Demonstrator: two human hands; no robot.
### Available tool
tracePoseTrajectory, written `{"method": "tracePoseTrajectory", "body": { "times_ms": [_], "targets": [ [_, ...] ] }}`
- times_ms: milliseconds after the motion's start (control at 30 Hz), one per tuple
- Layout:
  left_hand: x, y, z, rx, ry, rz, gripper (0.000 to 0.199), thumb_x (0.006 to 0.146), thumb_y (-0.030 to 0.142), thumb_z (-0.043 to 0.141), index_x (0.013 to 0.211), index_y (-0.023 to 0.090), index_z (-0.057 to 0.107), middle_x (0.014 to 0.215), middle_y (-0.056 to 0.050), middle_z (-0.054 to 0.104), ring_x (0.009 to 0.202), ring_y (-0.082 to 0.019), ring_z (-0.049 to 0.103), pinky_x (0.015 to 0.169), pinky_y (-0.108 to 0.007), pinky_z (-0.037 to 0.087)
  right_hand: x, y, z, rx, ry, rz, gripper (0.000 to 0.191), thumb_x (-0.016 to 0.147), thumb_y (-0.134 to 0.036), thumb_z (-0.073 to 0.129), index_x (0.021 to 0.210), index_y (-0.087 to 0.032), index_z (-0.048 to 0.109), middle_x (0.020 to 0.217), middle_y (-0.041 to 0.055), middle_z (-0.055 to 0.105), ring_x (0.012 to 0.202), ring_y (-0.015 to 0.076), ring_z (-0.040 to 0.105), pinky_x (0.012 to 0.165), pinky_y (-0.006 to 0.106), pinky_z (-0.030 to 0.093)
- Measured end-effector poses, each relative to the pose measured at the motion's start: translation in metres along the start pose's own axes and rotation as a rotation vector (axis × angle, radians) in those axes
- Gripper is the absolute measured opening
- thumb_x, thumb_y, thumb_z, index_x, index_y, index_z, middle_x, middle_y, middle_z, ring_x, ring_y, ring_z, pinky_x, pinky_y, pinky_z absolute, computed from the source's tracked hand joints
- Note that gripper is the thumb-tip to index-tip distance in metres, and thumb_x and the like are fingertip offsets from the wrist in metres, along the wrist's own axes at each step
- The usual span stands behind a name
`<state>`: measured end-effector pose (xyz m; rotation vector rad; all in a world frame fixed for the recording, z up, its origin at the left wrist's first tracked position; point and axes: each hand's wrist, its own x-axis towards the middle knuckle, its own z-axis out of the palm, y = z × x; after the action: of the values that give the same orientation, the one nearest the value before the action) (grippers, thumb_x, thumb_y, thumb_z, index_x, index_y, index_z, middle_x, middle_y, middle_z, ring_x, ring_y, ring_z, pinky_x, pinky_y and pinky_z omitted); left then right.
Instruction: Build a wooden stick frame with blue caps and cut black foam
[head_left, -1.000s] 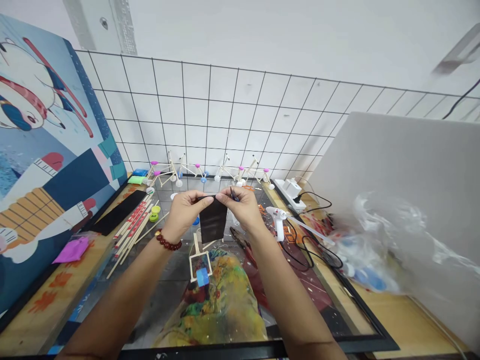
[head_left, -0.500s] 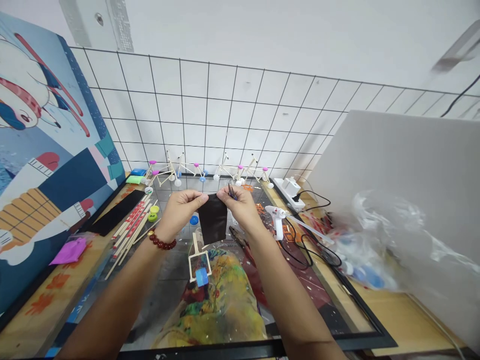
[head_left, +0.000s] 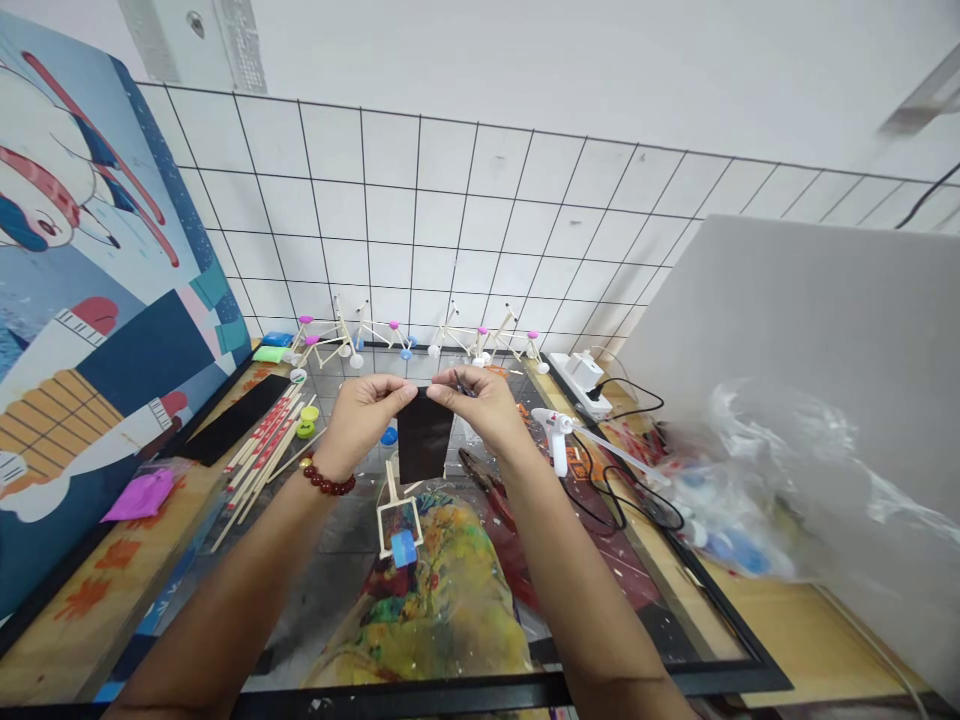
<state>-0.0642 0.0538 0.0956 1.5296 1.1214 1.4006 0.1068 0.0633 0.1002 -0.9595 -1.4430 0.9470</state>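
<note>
A black sheet (head_left: 424, 440) hangs above the table (head_left: 810, 640), its top edge pinched by the fingers of both the left hand (head_left: 366, 415) and the right hand (head_left: 480, 400). Below it lies a small wooden frame (head_left: 380, 520); pliers (head_left: 487, 482) and a white glue gun (head_left: 556, 436) sit rightward, sticks (head_left: 262, 450) leftward.

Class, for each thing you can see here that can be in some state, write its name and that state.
Black sheet, held up by its top edge
Left hand, pinching that edge
Right hand, pinching that edge
Wooden sticks, loosely piled
Glue gun, not held
White adapter, plugged into power strip
Plastic bag, crumpled
</note>
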Motion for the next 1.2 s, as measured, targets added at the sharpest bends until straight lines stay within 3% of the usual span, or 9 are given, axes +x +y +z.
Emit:
{"method": "tracePoseTrajectory", "body": {
  "times_ms": [333,467,600,1000,1200],
  "targets": [
    [0.0007,0.0015,0.0019,-0.12,-0.026,-0.032,0.033,0.069,0.046,0.073,0.06,0.016,0.064,0.055,0.003,0.051,0.054,-0.01,0.043,0.053,-0.023,0.035,-0.0011,0.0003,0.0054,0.02,-0.008,0.007,0.021,0.059,-0.036,0.081,0.062,-0.018,0.07,0.059,-0.0015,0.062,0.06,0.0126,0.053,0.063,0.028,0.043],
    [-0.0006,0.0026,0.0063,-0.235,-0.022,-0.095,0.033,0.071,0.049,0.073,0.069,0.016,0.068,0.06,0.002,0.057,0.056,-0.01,0.048,0.053,-0.022,0.037,-0.0015,-0.0021,0.006,0.013,0.021,-0.01,0.021,0.06,-0.036,0.08,0.061,-0.018,0.069,0.059,-0.0011,0.062,0.061,0.0134,0.053,0.064,0.029,0.044],
    [-0.0018,0.0035,0.009,-0.268,-0.005,-0.116,0.032,0.059,0.042,0.084,0.07,0.015,0.072,0.065,0.0,0.065,0.061,-0.011,0.054,0.058,-0.023,0.042,-0.0013,0.0007,0.005,0.005,0.026,-0.024,0.023,0.062,-0.039,0.08,0.064,-0.018,0.071,0.063,0.0,0.064,0.063,0.0142,0.055,0.065,0.029,0.044],
    [0.0015,-0.0028,0.0041,-0.342,0.068,-0.09,0.036,0.06,0.045,0.082,0.054,0.015,0.065,0.052,0.003,0.051,0.054,-0.008,0.045,0.053,-0.022,0.037,-0.0025,-0.0024,0.0074,-0.008,0.006,-0.042,0.025,0.063,-0.041,0.078,0.066,-0.018,0.07,0.065,-0.0002,0.065,0.066,0.0152,0.056,0.069,0.031,0.046],
    [0.0003,0.0004,0.0059,-0.353,-0.038,-0.137,0.029,0.061,0.042,0.082,0.064,0.016,0.072,0.061,-0.001,0.063,0.06,-0.014,0.056,0.056,-0.026,0.044,-0.0024,-0.0023,0.0047,-0.05,0.02,-0.066,0.024,0.066,-0.041,0.074,0.063,-0.017,0.067,0.062,-0.002,0.057,0.064,0.0133,0.05,0.065,0.028,0.043]
  ]
}}
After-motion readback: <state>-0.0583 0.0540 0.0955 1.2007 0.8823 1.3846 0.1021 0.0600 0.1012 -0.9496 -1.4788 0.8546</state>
